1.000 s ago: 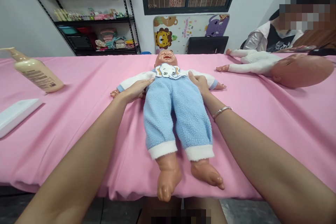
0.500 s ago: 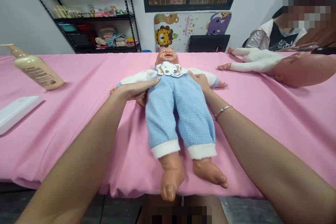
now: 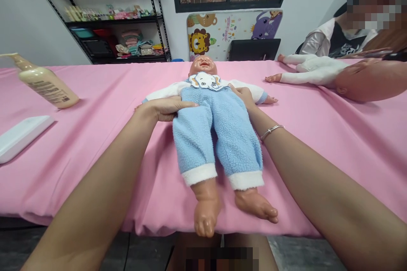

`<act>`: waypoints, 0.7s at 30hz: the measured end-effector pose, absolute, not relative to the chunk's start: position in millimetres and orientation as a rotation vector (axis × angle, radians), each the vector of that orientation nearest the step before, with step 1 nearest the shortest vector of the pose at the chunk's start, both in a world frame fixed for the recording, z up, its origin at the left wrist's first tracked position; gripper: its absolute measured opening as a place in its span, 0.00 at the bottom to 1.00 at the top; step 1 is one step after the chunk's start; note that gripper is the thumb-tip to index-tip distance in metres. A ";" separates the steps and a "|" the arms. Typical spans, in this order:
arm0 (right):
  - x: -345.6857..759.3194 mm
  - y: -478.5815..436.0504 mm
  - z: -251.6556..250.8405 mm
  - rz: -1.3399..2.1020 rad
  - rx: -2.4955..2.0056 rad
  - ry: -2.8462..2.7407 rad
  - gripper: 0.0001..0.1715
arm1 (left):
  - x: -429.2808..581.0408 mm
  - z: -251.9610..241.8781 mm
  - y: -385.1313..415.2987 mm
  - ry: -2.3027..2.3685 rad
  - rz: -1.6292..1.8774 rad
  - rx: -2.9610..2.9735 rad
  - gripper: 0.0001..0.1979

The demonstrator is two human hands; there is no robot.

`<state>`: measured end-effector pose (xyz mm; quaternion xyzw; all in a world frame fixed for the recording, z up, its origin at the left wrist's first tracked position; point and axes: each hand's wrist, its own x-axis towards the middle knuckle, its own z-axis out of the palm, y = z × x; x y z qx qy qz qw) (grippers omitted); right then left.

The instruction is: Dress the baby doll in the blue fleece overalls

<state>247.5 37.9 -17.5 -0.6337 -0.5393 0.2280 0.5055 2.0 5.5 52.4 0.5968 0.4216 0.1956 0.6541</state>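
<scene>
A baby doll [image 3: 203, 66] lies on its back on the pink-covered table, head at the far side and bare feet at the near edge. It wears a white-sleeved top with an elephant-face bib [image 3: 206, 80] and light blue fleece trousers [image 3: 195, 139] with white cuffs. My left hand [image 3: 170, 108] grips the trousers at the hip on the left, thumb across the front and fingers partly hidden beneath. On the other side, my right hand [image 3: 243, 95] holds the waist of the trousers, thumb on top near the bib; its remaining fingers are mostly hidden.
A pump bottle [image 3: 47, 87] and a white flat case [image 3: 25, 137] lie on the left of the pink cloth [image 3: 104, 135]. Another doll [image 3: 321, 72] in white lies at the right, with a person [image 3: 343, 38] behind it. Shelves [image 3: 114, 21] and a black monitor [image 3: 254, 49] stand beyond the table.
My left hand has shifted its thumb down and inward over the trouser front, pulling the fabric at the hip into a fold. My right hand stays nearly in place.
</scene>
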 end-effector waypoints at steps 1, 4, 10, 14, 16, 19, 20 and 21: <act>247.0 38.4 -18.6 0.543 -1.535 -1.286 0.22 | 0.3 52.7 6.1 0.965 0.434 1.375 0.20; 245.8 38.8 -22.0 0.526 -1.550 -1.248 0.17 | -5.8 53.3 7.7 0.988 0.409 1.437 0.18; 245.4 39.0 -26.4 0.501 -1.563 -1.244 0.17 | -15.8 54.9 10.2 1.093 0.296 1.539 0.20; 246.0 44.1 -25.3 0.474 -1.565 -1.254 0.16 | -13.8 55.2 17.3 1.446 0.342 1.646 0.21; 247.0 46.1 -22.6 0.451 -1.557 -1.260 0.17 | -9.9 53.3 21.5 1.666 0.439 1.743 0.27; 248.5 47.0 -15.1 0.398 -1.546 -1.267 0.22 | -2.5 47.5 24.8 1.912 0.670 2.022 0.25; 248.5 47.1 -11.9 0.355 -1.537 -1.258 0.23 | -0.2 44.8 25.5 1.932 0.787 2.124 0.21; 248.0 47.5 -8.7 0.307 -1.516 -1.249 0.22 | 1.8 41.6 26.5 1.896 0.920 2.217 0.17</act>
